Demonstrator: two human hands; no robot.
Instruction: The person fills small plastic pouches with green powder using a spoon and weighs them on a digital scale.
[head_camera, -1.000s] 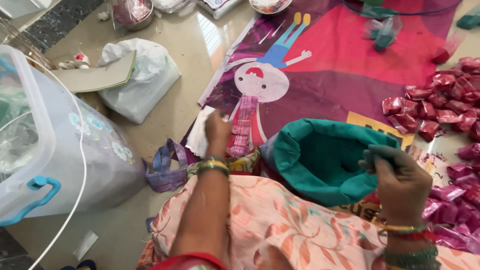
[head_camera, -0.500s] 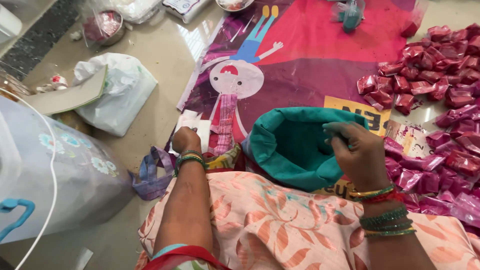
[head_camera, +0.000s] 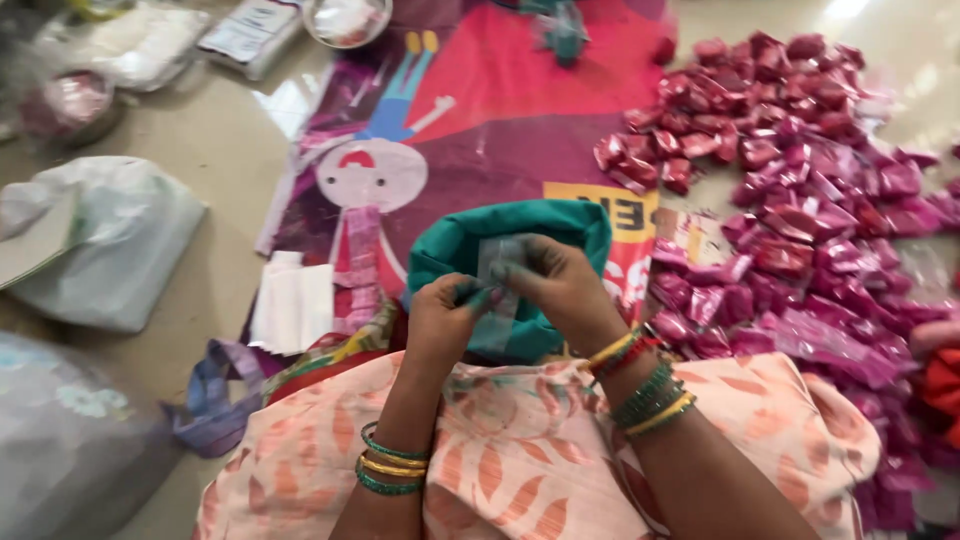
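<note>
Tan floor tiles carry a bright printed mat (head_camera: 520, 110) and a wide heap of pink foil sachets (head_camera: 800, 200) on the right. Over the teal cloth bag (head_camera: 520, 235) near the lap, the left hand (head_camera: 445, 320) and right hand (head_camera: 555, 280) pinch a small clear packet (head_camera: 497, 262) between their fingertips. White paper slips (head_camera: 292, 305) lie to the left.
</note>
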